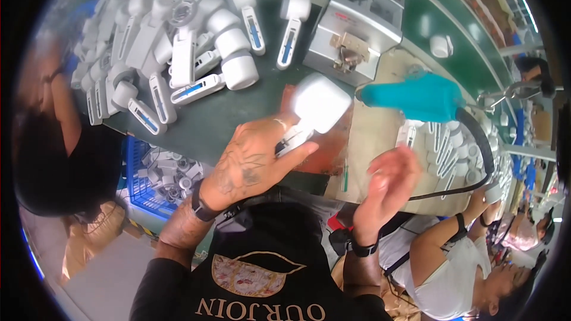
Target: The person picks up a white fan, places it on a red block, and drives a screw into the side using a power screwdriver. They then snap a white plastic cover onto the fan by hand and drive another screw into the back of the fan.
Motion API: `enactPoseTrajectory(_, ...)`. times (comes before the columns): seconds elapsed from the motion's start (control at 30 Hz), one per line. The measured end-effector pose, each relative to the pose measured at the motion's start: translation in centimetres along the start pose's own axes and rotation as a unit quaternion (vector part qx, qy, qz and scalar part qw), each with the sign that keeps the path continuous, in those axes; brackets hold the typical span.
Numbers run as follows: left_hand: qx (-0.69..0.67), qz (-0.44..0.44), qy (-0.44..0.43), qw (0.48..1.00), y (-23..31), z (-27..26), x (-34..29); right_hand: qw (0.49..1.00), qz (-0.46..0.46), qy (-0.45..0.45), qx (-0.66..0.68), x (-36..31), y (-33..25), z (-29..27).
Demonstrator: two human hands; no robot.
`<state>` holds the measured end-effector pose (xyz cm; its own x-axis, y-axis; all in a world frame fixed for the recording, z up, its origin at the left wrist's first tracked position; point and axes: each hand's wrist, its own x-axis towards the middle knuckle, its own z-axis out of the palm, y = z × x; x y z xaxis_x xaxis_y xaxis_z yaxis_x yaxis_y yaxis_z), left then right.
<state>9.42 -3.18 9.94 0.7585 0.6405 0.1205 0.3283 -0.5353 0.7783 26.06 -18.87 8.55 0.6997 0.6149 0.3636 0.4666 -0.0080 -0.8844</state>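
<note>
My left hand (pixel 253 157) is closed around the slim handle of a white plastic device (pixel 321 103) with a big rounded head, held above the dark green work surface. Thumb and fingers grip the handle, which shows a dark slot. My right hand (pixel 391 179) is raised to the right, its fingers loosely bent and slightly blurred, with no object visible in it. Beyond it a teal electric screwdriver (pixel 416 98), smeared by motion, hangs sideways on a black cable. A silver screw feeder box (pixel 357 24) stands behind the device.
Many white devices (pixel 193 62) with blue strips are heaped at the left, and more (pixel 446 148) lie at the right. A blue crate (pixel 140 172) of white parts sits below the table edge. A green-handled tool (pixel 345 178) lies nearby. Other people sit on both sides.
</note>
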Motion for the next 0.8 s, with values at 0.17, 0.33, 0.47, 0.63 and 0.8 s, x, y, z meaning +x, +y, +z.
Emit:
enactPoseTrajectory(0.17, 0.114, 0.084, 0.035, 0.989, -1.1, 0.6, 2.0, 0.99, -0.092, 0.094, 0.054, 6.3, 0.1, 2.5)
enactPoseTrajectory(0.33, 0.118, 0.136, 0.067, 0.981, -0.6, 1.3, 2.8, 0.993, -0.027, 0.0, 0.117, 8.7, -0.1, 2.9)
enactPoseTrajectory(0.47, 0.109, 0.16, 0.046, 0.98, -0.1, 1.0, 3.5, 0.992, 0.004, 0.024, 0.124, 7.3, 0.3, 1.7)
enactPoseTrajectory(0.63, 0.099, 0.155, 0.022, 0.983, -1.9, 0.5, 2.5, 0.982, -0.002, 0.057, 0.182, 4.2, 0.0, -0.9)
enactPoseTrajectory(0.8, 0.087, 0.224, -0.007, 0.971, -1.5, 2.4, 4.0, 0.992, -0.004, 0.048, 0.12, 3.5, -0.9, -1.7)
